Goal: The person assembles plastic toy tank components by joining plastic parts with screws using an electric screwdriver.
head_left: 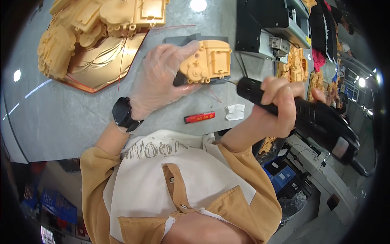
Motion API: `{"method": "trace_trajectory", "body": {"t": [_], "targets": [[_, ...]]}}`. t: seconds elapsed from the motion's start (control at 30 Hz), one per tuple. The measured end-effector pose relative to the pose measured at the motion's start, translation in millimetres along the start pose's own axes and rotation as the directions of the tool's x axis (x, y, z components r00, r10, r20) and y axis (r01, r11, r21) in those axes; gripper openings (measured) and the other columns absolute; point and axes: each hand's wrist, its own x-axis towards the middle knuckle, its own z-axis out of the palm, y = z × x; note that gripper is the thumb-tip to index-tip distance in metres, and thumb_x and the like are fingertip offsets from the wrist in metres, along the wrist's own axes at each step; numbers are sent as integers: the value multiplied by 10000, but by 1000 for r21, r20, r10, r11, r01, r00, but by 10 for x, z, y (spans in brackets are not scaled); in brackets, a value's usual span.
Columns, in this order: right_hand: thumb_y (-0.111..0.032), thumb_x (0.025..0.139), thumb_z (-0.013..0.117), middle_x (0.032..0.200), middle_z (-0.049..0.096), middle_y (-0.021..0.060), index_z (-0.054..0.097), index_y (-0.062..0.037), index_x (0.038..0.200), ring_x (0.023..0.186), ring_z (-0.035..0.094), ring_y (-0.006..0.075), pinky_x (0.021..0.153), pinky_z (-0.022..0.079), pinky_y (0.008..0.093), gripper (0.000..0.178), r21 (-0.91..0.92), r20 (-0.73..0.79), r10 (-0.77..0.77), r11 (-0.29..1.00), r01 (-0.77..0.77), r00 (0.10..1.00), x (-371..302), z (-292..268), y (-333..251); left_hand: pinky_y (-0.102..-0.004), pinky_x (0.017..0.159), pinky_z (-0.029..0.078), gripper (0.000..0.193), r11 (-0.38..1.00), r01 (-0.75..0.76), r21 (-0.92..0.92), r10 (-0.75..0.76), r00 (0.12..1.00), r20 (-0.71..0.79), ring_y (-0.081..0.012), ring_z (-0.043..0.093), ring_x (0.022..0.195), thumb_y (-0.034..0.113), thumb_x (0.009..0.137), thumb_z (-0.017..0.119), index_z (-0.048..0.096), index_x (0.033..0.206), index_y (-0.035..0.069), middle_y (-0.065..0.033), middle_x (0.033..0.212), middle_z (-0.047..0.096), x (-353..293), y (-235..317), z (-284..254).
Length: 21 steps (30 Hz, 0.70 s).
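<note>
A yellow moulded plastic housing (pixel 213 61) sits in a dark grey block-like fixture (pixel 191 38) on the table in front of me. My left hand (pixel 156 73), in a clear plastic glove, grips the housing from its left, with fingers over the top and the thumb along the near edge. My bare right hand (pixel 280 105) is wrapped around a black electric screwdriver (pixel 319 124), its cord trailing off to the right. The thin bit points left, close to the housing's near right corner; whether it touches is unclear.
Several yellow housings (pixel 118 18) are heaped on a gold tray (pixel 101 61) at the far left. Nearer me lie a red lighter (pixel 200 117) and a white paper scrap (pixel 235 112). A black machine (pixel 264 34) stands at the far right, with more yellow parts (pixel 294 65) beside it.
</note>
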Motion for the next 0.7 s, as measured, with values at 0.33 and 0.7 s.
{"method": "trace_trajectory", "body": {"t": [0.33, 0.7], "targets": [[48, 727, 467, 551, 441, 89, 293, -11, 1142, 396, 424, 167, 474, 433, 363, 454, -267, 245, 27, 963, 40, 969, 212, 488, 260, -370, 860, 378, 783, 999, 1, -45, -1, 1000, -11, -243, 445, 1016, 262, 609, 772, 387, 1281, 150, -55, 1011, 499, 49, 23, -65], [70, 697, 457, 564, 455, 72, 374, -91, 1139, 381, 408, 161, 455, 396, 328, 478, -181, 240, 97, 982, -54, 966, 286, 599, 309, -364, 864, 377, 896, 990, 110, -92, -106, 993, 50, -253, 455, 1027, 256, 535, 822, 370, 1293, 104, -72, 1101, 491, 48, -14, -80]]}}
